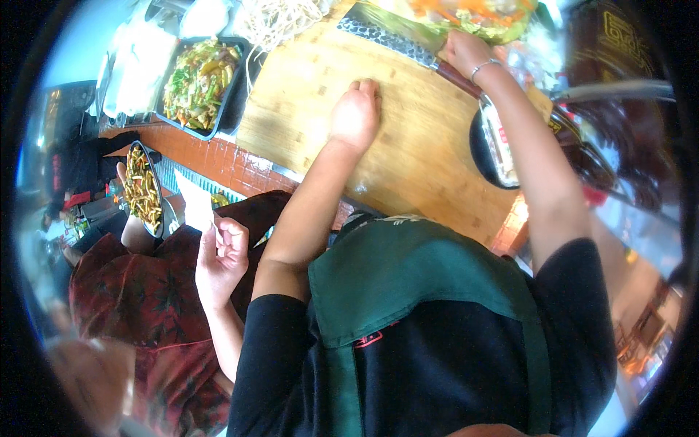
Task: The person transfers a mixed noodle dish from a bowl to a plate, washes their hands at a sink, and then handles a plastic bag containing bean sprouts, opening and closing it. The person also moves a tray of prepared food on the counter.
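Note:
My left hand (pixel 357 112) rests on the wooden cutting board (pixel 420 147) with its fingers curled in, and nothing shows in it. My right hand (pixel 467 54), with a bracelet at the wrist, is at the board's far right edge beside a heap of shredded vegetables (pixel 480 19). Its fingertips are hidden. A cleaver-like kitchen knife (pixel 390 42) with a dimpled blade lies on the board. Its dark wooden handle (pixel 458 79) passes below my right wrist, apart from the curled fingers as far as I can see.
A black tray of stir-fried food (pixel 199 84) stands left of the board, near pale noodle-like strands (pixel 278 22). Another person in a dark red garment (pixel 164 295) has a white paper (pixel 194 202) in one hand, near a second food tray (pixel 143 188). A clear package (pixel 499 145) lies right.

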Demonstrator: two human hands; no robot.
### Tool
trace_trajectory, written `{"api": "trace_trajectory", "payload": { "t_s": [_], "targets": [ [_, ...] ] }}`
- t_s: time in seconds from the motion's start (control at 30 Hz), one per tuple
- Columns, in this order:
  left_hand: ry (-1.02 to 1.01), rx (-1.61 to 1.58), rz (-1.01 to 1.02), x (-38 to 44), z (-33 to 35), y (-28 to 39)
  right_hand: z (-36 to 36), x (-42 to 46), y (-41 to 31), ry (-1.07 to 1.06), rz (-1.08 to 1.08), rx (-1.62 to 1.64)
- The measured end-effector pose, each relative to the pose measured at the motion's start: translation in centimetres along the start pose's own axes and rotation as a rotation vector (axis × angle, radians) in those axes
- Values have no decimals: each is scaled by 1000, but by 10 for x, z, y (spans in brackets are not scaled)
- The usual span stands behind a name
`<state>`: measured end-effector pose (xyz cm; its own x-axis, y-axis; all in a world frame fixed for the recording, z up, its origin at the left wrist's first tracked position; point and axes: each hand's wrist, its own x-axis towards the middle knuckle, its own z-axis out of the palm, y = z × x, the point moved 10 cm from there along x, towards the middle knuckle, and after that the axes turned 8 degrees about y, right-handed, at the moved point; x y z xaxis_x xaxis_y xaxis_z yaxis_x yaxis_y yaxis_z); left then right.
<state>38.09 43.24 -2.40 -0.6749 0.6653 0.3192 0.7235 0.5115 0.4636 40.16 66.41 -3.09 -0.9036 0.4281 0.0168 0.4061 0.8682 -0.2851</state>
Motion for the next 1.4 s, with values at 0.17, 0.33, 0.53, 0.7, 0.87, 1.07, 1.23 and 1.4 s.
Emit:
{"api": "trace_trajectory", "payload": {
  "t_s": [0.17,0.33,0.53,0.7,0.87,1.07,1.23,1.4],
  "targets": [
    [-94,246,13,2,36,-21,-35,-23,-2,198,36,261],
    [-10,189,-8,-17,-5,-39,-61,-87,-81,278,-92,703],
    [159,51,-366,-71,-104,-70,19,-210,-265,-326,-640,864],
    [115,107,-531,-161,-138,-89,19,-222,-297,-454,-829,836],
    [-12,56,-464,-259,-122,-100,28,-182,-267,-493,-661,889],
    [-483,-262,-726,-326,-83,-134,28,-125,-211,-235,-521,738],
    [65,-377,-601,-224,-117,-69,16,-54,-139,-120,-257,13],
    [104,-286,-556,-169,-116,-50,46,-42,-115,-151,-193,-185]
  ]
}}
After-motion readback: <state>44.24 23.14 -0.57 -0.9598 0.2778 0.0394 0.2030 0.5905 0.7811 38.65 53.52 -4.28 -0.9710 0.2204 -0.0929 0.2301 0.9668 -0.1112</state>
